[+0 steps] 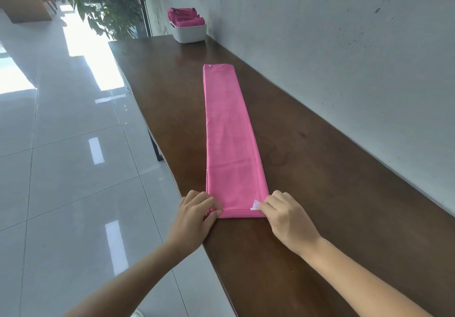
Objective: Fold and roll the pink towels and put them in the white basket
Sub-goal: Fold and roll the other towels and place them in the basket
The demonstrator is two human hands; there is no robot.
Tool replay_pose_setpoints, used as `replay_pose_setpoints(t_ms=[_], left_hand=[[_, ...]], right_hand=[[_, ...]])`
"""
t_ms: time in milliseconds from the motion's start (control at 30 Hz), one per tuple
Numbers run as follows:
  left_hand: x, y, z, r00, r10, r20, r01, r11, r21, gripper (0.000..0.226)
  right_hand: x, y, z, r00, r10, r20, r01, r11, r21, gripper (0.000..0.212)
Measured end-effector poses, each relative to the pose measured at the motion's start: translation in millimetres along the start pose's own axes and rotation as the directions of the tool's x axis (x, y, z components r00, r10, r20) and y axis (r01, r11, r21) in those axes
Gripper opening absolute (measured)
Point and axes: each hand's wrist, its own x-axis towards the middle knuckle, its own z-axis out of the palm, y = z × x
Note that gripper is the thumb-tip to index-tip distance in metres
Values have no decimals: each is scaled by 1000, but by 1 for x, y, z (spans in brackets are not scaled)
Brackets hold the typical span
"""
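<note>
From the head camera I am seeing a pink towel [227, 129] lying folded into a long narrow strip on the dark wooden counter [320, 181], its near end turned over into the start of a roll. My left hand [194, 218] is pinching the left corner of that rolled edge with curled fingers, and my right hand [288, 216] is gripping the right corner beside a small white label [255, 204]. At the far end of the counter, against the wall [344, 46], the white basket [189, 31] is sitting with other pink towels [187, 16] in it, a leafy plant [108, 1] standing just beyond it.
</note>
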Motion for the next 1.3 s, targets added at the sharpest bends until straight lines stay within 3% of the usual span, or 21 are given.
replay_pose_setpoints(t_ms=[133, 233, 300, 467, 633, 700, 800, 933, 1033, 1133, 1200, 1300], left_hand=[[-3, -13, -7, 960, 281, -3, -273, 934, 231, 13], [-7, -15, -8, 922, 387, 7, -367, 867, 337, 6], [-10, -15, -7, 921, 389, 4, -366, 861, 353, 14], [-9, -9, -1, 972, 235, -14, -222, 934, 281, 35], [-7, -3, 2, 992, 112, -52, -95, 963, 253, 28], [-6, 2, 2, 995, 74, -67, -54, 963, 264, 27], [0, 9, 2, 998, -32, -49, 45, 956, 290, 33], [19, 17, -3, 948, -291, 129, 243, 923, 297, 35], [35, 18, -13, 875, -451, 176, 405, 882, 242, 38], [41, 15, -15, 813, -549, 193, 519, 834, 187, 44], [41, 16, -14, 815, -557, 159, 530, 828, 184, 41], [38, 18, -10, 891, -454, 11, 448, 883, 142, 30]], right_hand=[[-12, 2, 1, 976, -214, 46, 219, 955, -200, 19], [-23, 6, 6, 975, -218, 35, 220, 959, -178, 32], [-25, 7, 9, 985, -175, 9, 174, 977, -126, 29], [-20, -1, 12, 996, 65, -58, -59, 994, 93, 12], [-11, -6, 18, 964, 266, 17, -263, 942, 210, 9], [-4, -5, 15, 922, 372, 106, -387, 872, 299, 3], [12, -2, 10, 815, 502, 290, -578, 739, 346, 13], [32, 5, 5, 655, 623, 428, -754, 573, 319, 16], [39, 13, -1, 595, 673, 440, -803, 507, 312, 16], [40, 12, 2, 611, 702, 367, -791, 523, 316, 21], [37, 13, 8, 640, 693, 333, -768, 559, 313, 25], [35, 15, 11, 678, 670, 303, -733, 584, 350, 26]])
